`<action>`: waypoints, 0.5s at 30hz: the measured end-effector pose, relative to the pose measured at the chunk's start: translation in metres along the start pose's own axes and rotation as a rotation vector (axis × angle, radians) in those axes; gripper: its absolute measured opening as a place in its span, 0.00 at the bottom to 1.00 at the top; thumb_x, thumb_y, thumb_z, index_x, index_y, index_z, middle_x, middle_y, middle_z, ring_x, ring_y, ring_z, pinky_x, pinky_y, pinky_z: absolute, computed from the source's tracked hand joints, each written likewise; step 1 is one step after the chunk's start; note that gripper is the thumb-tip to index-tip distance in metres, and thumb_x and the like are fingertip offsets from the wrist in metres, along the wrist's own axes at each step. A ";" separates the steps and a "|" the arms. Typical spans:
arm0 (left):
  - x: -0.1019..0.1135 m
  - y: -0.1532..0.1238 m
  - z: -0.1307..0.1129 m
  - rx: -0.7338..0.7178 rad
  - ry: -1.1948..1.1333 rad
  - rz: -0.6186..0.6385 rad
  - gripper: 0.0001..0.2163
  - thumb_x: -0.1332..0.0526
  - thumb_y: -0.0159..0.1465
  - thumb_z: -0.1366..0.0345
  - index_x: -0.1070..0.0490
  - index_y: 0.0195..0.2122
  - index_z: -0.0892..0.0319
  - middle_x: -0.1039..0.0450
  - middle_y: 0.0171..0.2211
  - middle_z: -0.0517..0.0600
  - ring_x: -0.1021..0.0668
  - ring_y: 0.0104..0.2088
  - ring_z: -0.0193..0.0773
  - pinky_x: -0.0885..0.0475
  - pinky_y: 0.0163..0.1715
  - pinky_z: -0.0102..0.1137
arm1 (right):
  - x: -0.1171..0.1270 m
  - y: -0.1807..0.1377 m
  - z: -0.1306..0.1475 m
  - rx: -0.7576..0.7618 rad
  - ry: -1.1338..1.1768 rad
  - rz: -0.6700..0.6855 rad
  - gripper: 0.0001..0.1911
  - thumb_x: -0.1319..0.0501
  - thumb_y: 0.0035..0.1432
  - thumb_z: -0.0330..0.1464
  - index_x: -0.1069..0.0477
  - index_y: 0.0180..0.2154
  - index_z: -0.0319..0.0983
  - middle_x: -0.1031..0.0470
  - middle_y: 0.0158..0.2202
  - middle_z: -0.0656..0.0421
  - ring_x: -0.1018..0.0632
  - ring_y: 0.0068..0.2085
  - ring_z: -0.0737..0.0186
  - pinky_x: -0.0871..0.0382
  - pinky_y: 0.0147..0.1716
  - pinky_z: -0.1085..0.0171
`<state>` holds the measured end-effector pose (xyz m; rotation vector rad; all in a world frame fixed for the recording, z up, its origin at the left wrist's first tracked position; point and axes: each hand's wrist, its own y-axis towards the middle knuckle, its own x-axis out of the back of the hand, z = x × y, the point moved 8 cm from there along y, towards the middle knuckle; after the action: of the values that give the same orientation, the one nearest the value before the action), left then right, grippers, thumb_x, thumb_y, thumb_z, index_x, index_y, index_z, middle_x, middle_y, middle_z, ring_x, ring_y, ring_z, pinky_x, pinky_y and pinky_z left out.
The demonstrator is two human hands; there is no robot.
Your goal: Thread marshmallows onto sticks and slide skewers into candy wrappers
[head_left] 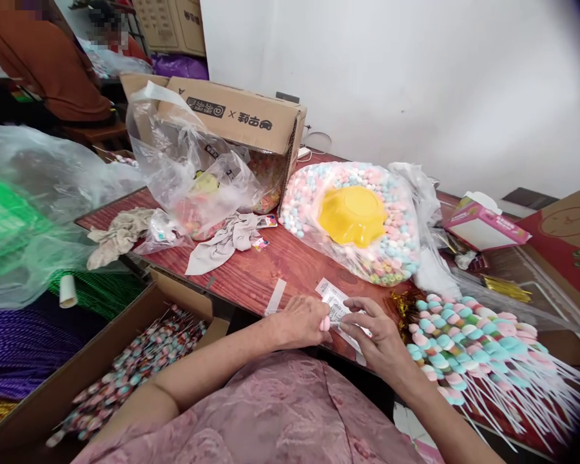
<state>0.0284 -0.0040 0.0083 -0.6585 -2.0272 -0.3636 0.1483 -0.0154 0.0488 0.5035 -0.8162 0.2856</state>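
Wood-grain table [270, 270], crowded with sweets — your left hand [299, 322] and right hand [379, 338] meet at its near edge, fingers curled shut on a small clear printed wrapper [336, 309] with a pink marshmallow piece [325, 324] at its mouth. Bagging looks to be the step in hand; next calls for easing the piece in squarely. Finished skewers [464, 348] lie just right. Cardboard box [236, 116] print is upside down — unreadable.

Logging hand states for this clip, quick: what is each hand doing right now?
Left hand: closed, pinching a pink candy at the wrapper.
Right hand: fingers curled on the same wrapper, holding it.
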 end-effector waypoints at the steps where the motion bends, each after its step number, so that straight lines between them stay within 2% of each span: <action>1: 0.001 0.001 -0.002 -0.013 -0.002 0.003 0.12 0.36 0.59 0.57 0.28 0.38 0.59 0.23 0.37 0.53 0.21 0.40 0.47 0.30 0.40 0.34 | 0.000 0.000 -0.004 -0.005 0.009 -0.032 0.10 0.40 0.61 0.36 0.20 0.34 0.44 0.27 0.46 0.52 0.24 0.48 0.55 0.28 0.45 0.56; 3: 0.007 0.004 -0.003 -0.054 -0.042 0.005 0.17 0.33 0.57 0.55 0.30 0.43 0.58 0.24 0.41 0.53 0.22 0.43 0.48 0.31 0.42 0.34 | 0.004 0.001 -0.014 -0.026 0.045 -0.098 0.10 0.40 0.61 0.37 0.20 0.34 0.43 0.28 0.49 0.52 0.25 0.50 0.54 0.29 0.48 0.54; 6: 0.028 0.011 0.003 -0.072 -0.100 -0.026 0.30 0.30 0.51 0.51 0.35 0.52 0.56 0.26 0.48 0.54 0.24 0.49 0.50 0.32 0.44 0.35 | 0.019 0.003 -0.025 -0.043 0.097 -0.188 0.09 0.39 0.61 0.36 0.21 0.34 0.43 0.29 0.50 0.52 0.25 0.51 0.54 0.29 0.50 0.52; 7: 0.033 0.014 0.007 -0.053 -0.100 -0.025 0.30 0.30 0.51 0.51 0.34 0.52 0.56 0.26 0.48 0.54 0.24 0.48 0.50 0.32 0.43 0.35 | 0.025 0.004 -0.027 -0.036 0.102 -0.213 0.08 0.38 0.61 0.35 0.21 0.35 0.43 0.29 0.51 0.52 0.25 0.51 0.54 0.29 0.50 0.52; 11: 0.033 0.030 0.018 0.037 -0.128 0.085 0.13 0.36 0.57 0.54 0.27 0.36 0.58 0.24 0.32 0.50 0.23 0.33 0.42 0.37 0.31 0.30 | 0.041 0.008 -0.027 0.014 0.059 -0.299 0.07 0.39 0.61 0.32 0.21 0.35 0.43 0.28 0.50 0.52 0.25 0.50 0.54 0.28 0.46 0.54; 15: 0.018 0.047 0.016 0.101 -0.145 0.092 0.09 0.36 0.55 0.58 0.26 0.32 0.58 0.27 0.26 0.48 0.26 0.28 0.38 0.41 0.27 0.29 | 0.037 0.010 -0.026 0.070 0.004 -0.343 0.07 0.40 0.61 0.29 0.22 0.35 0.42 0.27 0.48 0.52 0.24 0.48 0.55 0.27 0.44 0.54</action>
<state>0.0371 0.0476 0.0157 -0.7301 -2.1281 -0.1615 0.1843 0.0088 0.0645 0.6982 -0.7037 -0.0019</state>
